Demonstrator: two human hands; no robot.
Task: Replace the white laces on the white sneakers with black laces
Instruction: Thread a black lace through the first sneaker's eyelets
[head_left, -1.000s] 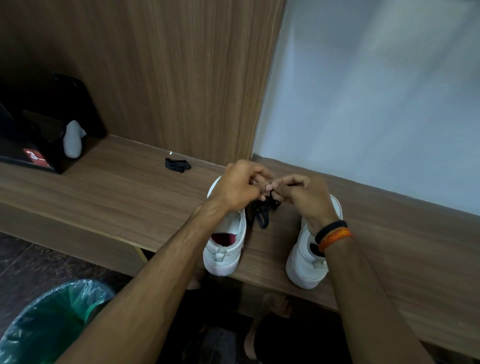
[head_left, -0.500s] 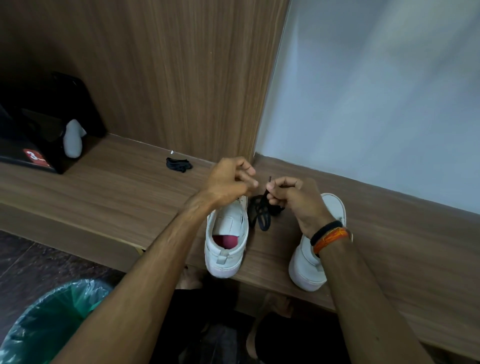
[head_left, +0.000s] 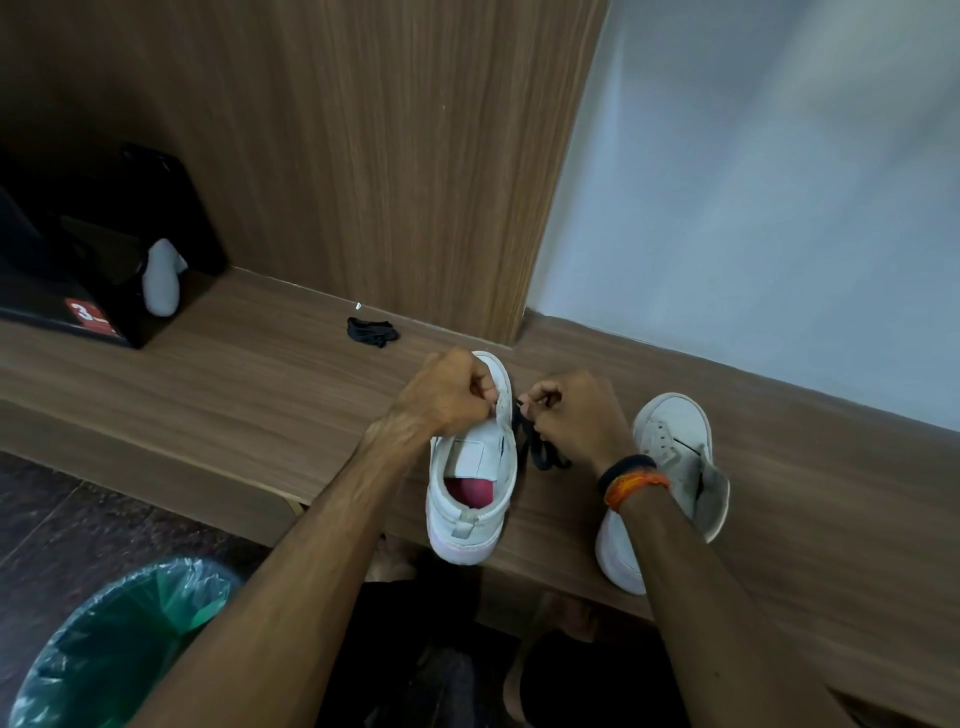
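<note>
On the bench (head_left: 218, 405) the left sneaker (head_left: 470, 483) is stood with its long axis running away from the person, toe to the wall, its eyelet edge pinched by the left hand (head_left: 447, 397), while the black lace (head_left: 537, 449), pinched by the right hand (head_left: 574, 415) just beside it, is best fed tip-first, kept flat and untwisted.
</note>
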